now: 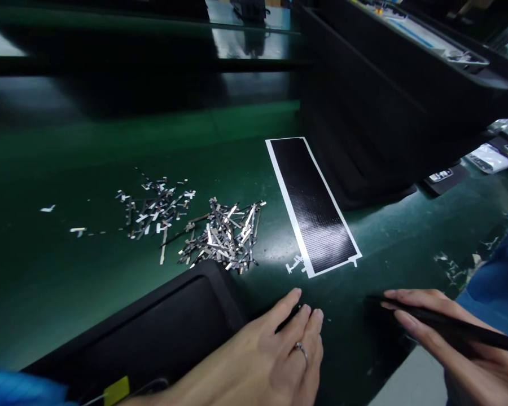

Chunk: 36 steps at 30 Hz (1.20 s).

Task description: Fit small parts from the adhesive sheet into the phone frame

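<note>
- Black and thin, a long strip (457, 326) is lying across the fingers of the right hand (452, 349) at the near right edge of the worktop (385, 237); the fingers are stretched out flat beneath it, not curled round it, so it is resting on them rather than being pinched.
- Judging by its slim profile, the strip is looking light and somewhat flexible, likely to sag if lifted by one end; taking it near the middle, or with a hand toward each end, seems the safer hold.
- Its long axis is running from left to right, its free tip pointing left toward the other hand, the far end leaving the view at the right.
- The left hand (275, 355) is resting palm down on the green surface at the near edge, fingers together and extended, holding nothing, beside a black tray (152, 332) at the near left corner.
- Farther in, a black sheet with a white border (313, 206) is lying flat, its length angling from near right to far left.
- Left of it, two heaps of small metal pieces (195, 223) are sitting mid-worktop.
- A large black bin (389, 96) is standing along the far right edge.
</note>
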### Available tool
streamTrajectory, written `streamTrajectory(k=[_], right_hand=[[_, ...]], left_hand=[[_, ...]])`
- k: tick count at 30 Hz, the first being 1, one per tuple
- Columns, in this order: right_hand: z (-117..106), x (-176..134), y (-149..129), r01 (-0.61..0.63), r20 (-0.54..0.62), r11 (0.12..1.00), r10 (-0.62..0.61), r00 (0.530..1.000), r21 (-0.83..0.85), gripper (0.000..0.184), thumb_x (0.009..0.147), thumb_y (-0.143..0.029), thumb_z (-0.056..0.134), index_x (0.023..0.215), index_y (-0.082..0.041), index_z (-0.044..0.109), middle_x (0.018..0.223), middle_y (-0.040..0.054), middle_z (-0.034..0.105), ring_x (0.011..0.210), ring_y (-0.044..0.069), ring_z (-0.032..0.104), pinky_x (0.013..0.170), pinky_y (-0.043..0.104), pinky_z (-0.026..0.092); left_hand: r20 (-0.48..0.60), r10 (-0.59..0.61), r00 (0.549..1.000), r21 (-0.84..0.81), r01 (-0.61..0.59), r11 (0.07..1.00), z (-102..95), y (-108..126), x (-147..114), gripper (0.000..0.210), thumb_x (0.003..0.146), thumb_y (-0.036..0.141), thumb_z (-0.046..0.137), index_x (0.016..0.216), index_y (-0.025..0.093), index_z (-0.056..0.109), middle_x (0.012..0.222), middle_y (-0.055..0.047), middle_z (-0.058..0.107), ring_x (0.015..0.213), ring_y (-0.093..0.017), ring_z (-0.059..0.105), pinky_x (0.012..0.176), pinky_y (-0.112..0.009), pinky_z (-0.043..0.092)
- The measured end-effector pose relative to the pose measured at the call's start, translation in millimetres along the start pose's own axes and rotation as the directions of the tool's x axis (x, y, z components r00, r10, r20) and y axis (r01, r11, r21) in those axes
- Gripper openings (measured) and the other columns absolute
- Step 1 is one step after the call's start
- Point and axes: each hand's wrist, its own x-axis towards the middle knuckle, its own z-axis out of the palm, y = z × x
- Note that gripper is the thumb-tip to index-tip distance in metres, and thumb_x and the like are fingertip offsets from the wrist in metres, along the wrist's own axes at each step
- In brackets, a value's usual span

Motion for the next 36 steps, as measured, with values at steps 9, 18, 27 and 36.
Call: streamTrajectory(k=[9,18,27,36], right_hand=[[23.5,25.6,-15.3,-0.318,-0.161,0.908,0.368,0.916,0.272,0.010,0.069,-0.033,0.065,0.073,-0.024,0.067,0.077,-0.0002,0.067,0.067,0.016,0.064,0.056,0.020,0.054],[40.0,33.7,-6.9,-0.415,-0.224,0.830,0.514,0.828,0.372,0.015,0.065,-0.035,0.069,0.072,-0.023,0.066,0.073,0.0017,0.064,0.064,0.017,0.058,0.050,0.028,0.047],[41.9,36.0,-9.1,-0.416,-0.213,0.789,0.549,0.808,0.452,0.012,0.062,-0.030,0.071,0.069,-0.021,0.067,0.074,0.0027,0.065,0.066,0.016,0.058,0.055,0.026,0.045],[36.3,36.0,-13.9,-0.358,-0.206,0.638,0.637,0.743,0.681,0.015,0.058,-0.027,0.073,0.067,-0.016,0.066,0.064,0.0052,0.063,0.058,0.018,0.060,0.057,0.029,0.052]], left_hand=[[0.087,-0.199,0.976,-0.042,0.203,0.978,-1.5,-16.6,32.8,0.036,0.085,0.036,0.046,0.116,0.017,0.052,0.119,-0.009,0.054,0.111,-0.026,0.047,0.097,-0.044,0.031],[0.135,-0.104,0.985,0.084,0.093,0.992,-0.3,-29.3,47.3,0.031,0.084,0.013,0.041,0.112,0.011,0.054,0.115,-0.012,0.054,0.104,-0.025,0.050,0.096,-0.045,0.031],[0.194,-0.087,0.977,0.179,0.052,0.982,-11.4,-34.5,52.7,0.035,0.083,0.008,0.033,0.107,0.010,0.058,0.111,-0.010,0.057,0.097,-0.024,0.054,0.093,-0.043,0.037],[0.062,-0.034,0.998,0.016,0.033,0.999,-13.5,-28.3,34.8,0.038,0.081,0.008,0.035,0.114,0.006,0.052,0.116,-0.012,0.055,0.108,-0.027,0.047,0.102,-0.047,0.020]])
